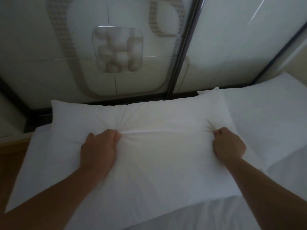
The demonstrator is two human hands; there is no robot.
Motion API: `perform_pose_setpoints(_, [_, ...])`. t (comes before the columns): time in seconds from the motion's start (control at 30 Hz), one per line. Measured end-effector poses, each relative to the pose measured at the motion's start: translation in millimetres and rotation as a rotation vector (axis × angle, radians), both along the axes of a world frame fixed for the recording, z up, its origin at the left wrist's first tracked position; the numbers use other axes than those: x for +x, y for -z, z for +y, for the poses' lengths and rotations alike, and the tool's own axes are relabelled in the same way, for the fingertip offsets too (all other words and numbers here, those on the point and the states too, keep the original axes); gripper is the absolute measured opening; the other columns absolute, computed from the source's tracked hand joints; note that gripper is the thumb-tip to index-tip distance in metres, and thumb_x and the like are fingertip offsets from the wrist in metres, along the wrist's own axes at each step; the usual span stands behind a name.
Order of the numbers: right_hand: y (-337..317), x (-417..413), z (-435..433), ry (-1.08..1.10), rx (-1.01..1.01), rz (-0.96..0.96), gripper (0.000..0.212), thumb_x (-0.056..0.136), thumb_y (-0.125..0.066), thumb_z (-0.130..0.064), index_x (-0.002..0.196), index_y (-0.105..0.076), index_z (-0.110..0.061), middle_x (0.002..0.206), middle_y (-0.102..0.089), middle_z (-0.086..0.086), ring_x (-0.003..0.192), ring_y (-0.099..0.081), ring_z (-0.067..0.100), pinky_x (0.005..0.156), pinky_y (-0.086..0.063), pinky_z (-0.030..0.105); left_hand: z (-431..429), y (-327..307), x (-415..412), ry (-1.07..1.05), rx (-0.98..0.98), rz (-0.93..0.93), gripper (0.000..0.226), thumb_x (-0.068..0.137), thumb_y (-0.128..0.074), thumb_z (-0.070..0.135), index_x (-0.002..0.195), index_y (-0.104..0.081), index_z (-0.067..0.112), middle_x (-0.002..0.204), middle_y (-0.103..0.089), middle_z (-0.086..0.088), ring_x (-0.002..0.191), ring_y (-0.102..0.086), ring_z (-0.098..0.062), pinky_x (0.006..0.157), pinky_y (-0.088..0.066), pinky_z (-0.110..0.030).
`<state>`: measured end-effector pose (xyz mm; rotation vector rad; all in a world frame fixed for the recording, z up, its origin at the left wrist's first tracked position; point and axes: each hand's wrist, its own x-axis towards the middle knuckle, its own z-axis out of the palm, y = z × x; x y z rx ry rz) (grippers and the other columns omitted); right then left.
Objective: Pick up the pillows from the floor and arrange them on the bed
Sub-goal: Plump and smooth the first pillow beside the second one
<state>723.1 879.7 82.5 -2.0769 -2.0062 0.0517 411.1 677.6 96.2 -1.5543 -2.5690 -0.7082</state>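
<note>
I have the pillow (157, 138) on the bed (232, 211), its far edge up against the headboard (116, 47). My left hand (99, 146) and my right hand (228, 145) sit well apart, each bunched tight on a fistful of the pillow's cover, and the cloth puckers into creases at both grips. A second pillow (265, 117) lies just right of mine, also below the headboard. I judge this the placing step: the pillow is down, and I am squaring it. Next I should let go and smooth the creases, keeping it level with its neighbour.
</note>
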Motion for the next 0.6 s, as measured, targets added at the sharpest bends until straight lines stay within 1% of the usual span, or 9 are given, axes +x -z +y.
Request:
perform_pose_setpoints(0.13, [-15.2, -2.3, 5.2, 0.022, -0.013, -0.011, 0.023, 0.093, -0.039, -0.03, 0.097, -0.06, -0.02, 0.094, -0.067, 0.015, 0.086, -0.062, 0.034, 0.067, -0.036, 0.034, 7.4, -20.9, -6.5, -0.016, -0.014, 0.023, 0.034, 0.096, -0.035, 0.033, 0.097, -0.062, 0.011, 0.071, -0.067, -0.017, 0.067, -0.06, -0.036, 0.064, -0.046, -0.041])
perform_pose_setpoints(0.23, [-37.0, -5.1, 8.6, 0.017, 0.096, -0.004, 0.026, 0.095, -0.036, -0.032, 0.098, -0.06, -0.022, 0.084, -0.067, 0.009, 0.072, -0.057, 0.03, 0.063, -0.034, 0.033, -2.0, -49.9, -11.8, 0.013, 0.071, 0.044, 0.029, 0.094, -0.041, 0.025, 0.092, -0.063, 0.005, 0.056, -0.06, -0.015, 0.05, -0.056, -0.033, 0.054, -0.039, -0.036])
perform_pose_setpoints(0.3, [-44.2, -11.2, 11.7, -0.004, 0.143, 0.014, 0.026, 0.094, -0.036, -0.033, 0.095, -0.059, -0.023, 0.08, -0.066, 0.007, 0.066, -0.054, 0.028, 0.061, -0.034, 0.033, -10.6, -57.2, -13.1, -0.024, 0.101, 0.044, 0.029, 0.092, -0.043, 0.024, 0.09, -0.064, 0.004, 0.051, -0.058, -0.016, 0.046, -0.055, -0.033, 0.052, -0.037, -0.035])
perform_pose_setpoints(0.4, [-18.8, -22.1, 3.9, -0.044, 0.057, -0.018, 0.021, 0.092, -0.038, -0.031, 0.091, -0.056, -0.022, 0.089, -0.068, 0.008, 0.082, -0.063, 0.03, 0.063, -0.034, 0.033, -26.4, -40.4, -16.1, -0.084, -0.008, 0.008, 0.039, 0.091, -0.036, 0.036, 0.094, -0.065, 0.01, 0.051, -0.057, -0.009, 0.046, -0.052, -0.028, 0.052, -0.04, -0.033])
perform_pose_setpoints(0.43, [-7.8, -23.7, 0.2, -0.057, 0.019, -0.017, 0.019, 0.092, -0.038, -0.029, 0.088, -0.055, -0.022, 0.09, -0.068, 0.008, 0.084, -0.063, 0.03, 0.063, -0.033, 0.033, -26.1, -33.8, -13.0, -0.082, -0.056, -0.02, 0.04, 0.091, -0.035, 0.039, 0.1, -0.064, 0.014, 0.06, -0.062, -0.01, 0.055, -0.057, -0.03, 0.056, -0.045, -0.037])
perform_pose_setpoints(0.47, [1.7, -23.1, -2.9, -0.052, -0.004, -0.015, 0.018, 0.092, -0.037, -0.027, 0.086, -0.054, -0.022, 0.09, -0.068, 0.008, 0.084, -0.063, 0.03, 0.062, -0.033, 0.033, -23.9, -25.5, -10.0, -0.071, -0.114, -0.071, 0.04, 0.092, -0.035, 0.04, 0.109, -0.063, 0.017, 0.08, -0.07, -0.013, 0.074, -0.062, -0.035, 0.068, -0.05, -0.044])
perform_pose_setpoints(0.5, [9.6, -21.8, -3.8, -0.045, -0.002, -0.011, 0.019, 0.092, -0.036, -0.026, 0.084, -0.052, -0.022, 0.089, -0.067, 0.008, 0.083, -0.063, 0.031, 0.062, -0.034, 0.033, -20.3, -15.8, -6.7, -0.056, -0.161, -0.131, 0.039, 0.094, -0.037, 0.038, 0.119, -0.06, 0.019, 0.106, -0.07, -0.013, 0.099, -0.06, -0.037, 0.087, -0.046, -0.049])
perform_pose_setpoints(0.53, [15.2, -20.8, -3.8, -0.045, 0.006, 0.005, 0.019, 0.092, -0.034, -0.027, 0.082, -0.051, -0.023, 0.088, -0.067, 0.008, 0.082, -0.062, 0.031, 0.062, -0.035, 0.034, -16.6, -5.9, -5.5, -0.039, -0.19, -0.163, 0.039, 0.095, -0.038, 0.035, 0.126, -0.056, 0.018, 0.127, -0.061, -0.011, 0.118, -0.051, -0.035, 0.102, -0.034, -0.05])
perform_pose_setpoints(0.6, [19.8, -17.1, -4.3, -0.058, 0.016, 0.048, 0.024, 0.093, -0.031, -0.033, 0.08, -0.048, -0.024, 0.087, -0.066, 0.007, 0.078, -0.06, 0.031, 0.063, -0.039, 0.035, -11.1, 4.9, -7.9, 0.049, -0.237, -0.13, 0.044, 0.096, -0.032, 0.034, 0.132, -0.049, 0.015, 0.142, -0.047, -0.006, 0.133, -0.037, -0.023, 0.112, -0.017, -0.049])
